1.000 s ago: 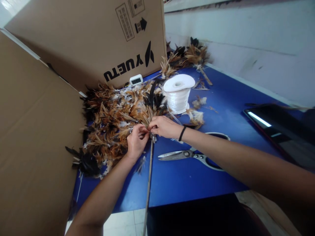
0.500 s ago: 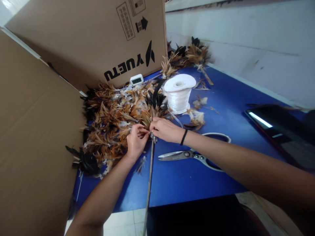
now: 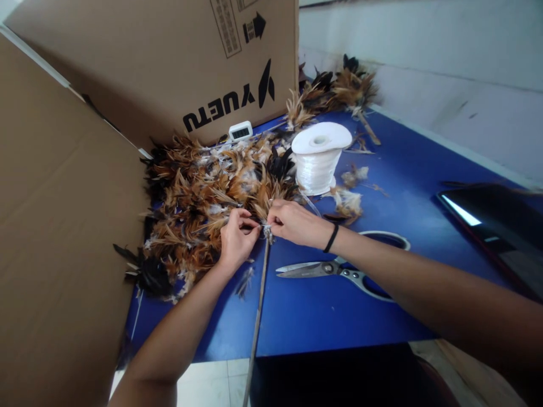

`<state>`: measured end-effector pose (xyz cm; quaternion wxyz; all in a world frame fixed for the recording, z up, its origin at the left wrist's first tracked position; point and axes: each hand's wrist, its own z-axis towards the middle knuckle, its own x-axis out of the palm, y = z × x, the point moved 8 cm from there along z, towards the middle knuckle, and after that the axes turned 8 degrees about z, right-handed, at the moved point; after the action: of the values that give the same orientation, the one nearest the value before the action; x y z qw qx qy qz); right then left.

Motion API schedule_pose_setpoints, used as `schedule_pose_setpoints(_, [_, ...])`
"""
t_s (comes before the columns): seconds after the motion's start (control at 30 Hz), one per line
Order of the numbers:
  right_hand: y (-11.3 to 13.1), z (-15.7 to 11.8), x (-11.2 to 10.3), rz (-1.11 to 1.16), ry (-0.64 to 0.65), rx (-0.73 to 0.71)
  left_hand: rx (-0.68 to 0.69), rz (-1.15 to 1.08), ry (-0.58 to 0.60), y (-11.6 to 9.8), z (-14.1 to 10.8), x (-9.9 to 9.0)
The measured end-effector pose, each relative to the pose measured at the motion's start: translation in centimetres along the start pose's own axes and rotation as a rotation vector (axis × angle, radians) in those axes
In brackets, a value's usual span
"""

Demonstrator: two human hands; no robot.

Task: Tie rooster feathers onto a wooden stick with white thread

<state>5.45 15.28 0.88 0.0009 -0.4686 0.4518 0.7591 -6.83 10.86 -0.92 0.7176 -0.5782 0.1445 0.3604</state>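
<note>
A thin stick (image 3: 259,305) runs up from the table's near edge to a bundle of brown feathers (image 3: 268,189), with white ribbon (image 3: 267,230) wound round where they meet. My left hand (image 3: 238,234) is left of that wrapping, thumb and forefinger pinched on a strand of the ribbon. On the right side, my right hand (image 3: 294,223), with a black band at the wrist, pinches the ribbon close to the stick. A white ribbon spool (image 3: 318,164) stands behind my right hand. Scissors (image 3: 307,269) lie partly open below my right forearm.
Brown and black feathers (image 3: 190,198) cover the left of the blue table (image 3: 322,316). Cardboard (image 3: 148,62) stands behind and at the left. A small digital timer (image 3: 240,131) is near it. More feather bundles (image 3: 352,85) lie at the back; a dark phone-like device (image 3: 487,226) lies right.
My hands have moved slightly apart, and a short strand now shows between them. The whole view has shifted a little, with the table items appearing farther right.
</note>
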Motion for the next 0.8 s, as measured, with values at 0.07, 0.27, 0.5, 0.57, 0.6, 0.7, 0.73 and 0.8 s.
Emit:
schedule_pose_setpoints(0.07, [0.0, 0.0, 0.0, 0.004, 0.002, -0.007, -0.014, 0.009, 0.0, 0.0, 0.0, 0.0])
schedule_pose_setpoints(0.27, [-0.3, 0.0, 0.1, 0.021, -0.009, 0.0, -0.044, -0.001, -0.011, 0.1, 0.1, 0.0])
schedule_pose_setpoints(0.5, [0.9, -0.5, -2.0, 0.091, -0.013, -0.018, 0.014, 0.056, 0.041, -0.7, -0.3, -0.6])
schedule_pose_setpoints(0.57, [1.5, -1.4, -4.1, 0.091, -0.08, -0.008, 0.082, 0.211, 0.022, -2.0, -0.9, -1.2])
schedule_pose_setpoints(0.6, [1.8, -2.0, -5.1, 0.089, -0.114, 0.0, 0.109, 0.314, 0.041, -2.6, -1.3, -1.1])
schedule_pose_setpoints(0.7, [2.5, -4.5, -7.2, 0.1, -0.164, 0.023, 0.105, 0.577, 0.155, -3.4, -2.0, -0.1])
schedule_pose_setpoints(0.73, [2.7, -5.4, -7.6, 0.105, -0.165, 0.029, 0.077, 0.616, 0.178, -3.4, -2.0, 0.2])
schedule_pose_setpoints(0.8, [2.8, -7.2, -8.0, 0.123, -0.16, 0.043, -0.008, 0.574, 0.19, -3.0, -1.8, 0.4])
